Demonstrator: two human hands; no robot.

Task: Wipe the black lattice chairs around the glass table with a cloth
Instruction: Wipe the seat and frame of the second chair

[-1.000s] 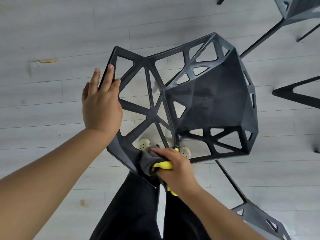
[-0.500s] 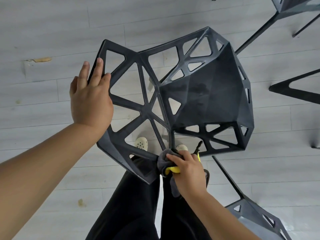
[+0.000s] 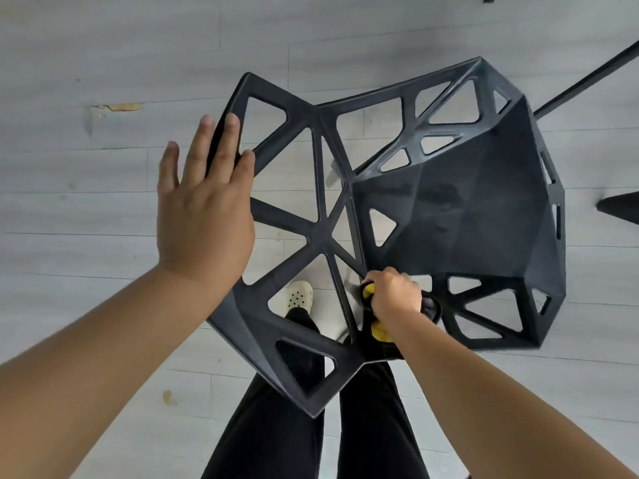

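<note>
A black lattice chair [image 3: 460, 216] fills the middle of the view, seen from above, its triangular-holed backrest towards me. My left hand [image 3: 204, 216] lies flat on the backrest's left edge, fingers spread over the rim. My right hand [image 3: 394, 295] is closed on a grey and yellow cloth [image 3: 378, 331], pressed where the backrest bars meet the seat. Most of the cloth is hidden under the hand.
My legs in black trousers [image 3: 276, 433] stand under the backrest, one cream clog [image 3: 299, 297] showing through a gap. A thin black leg [image 3: 587, 81] of another chair runs at the upper right; a dark chair part [image 3: 620, 207] pokes in at the right edge. Grey plank floor all around.
My right hand has moved the cloth from the backrest's lower edge up and to the right, to the joint with the seat. The left hand's fingers have spread on the rim.
</note>
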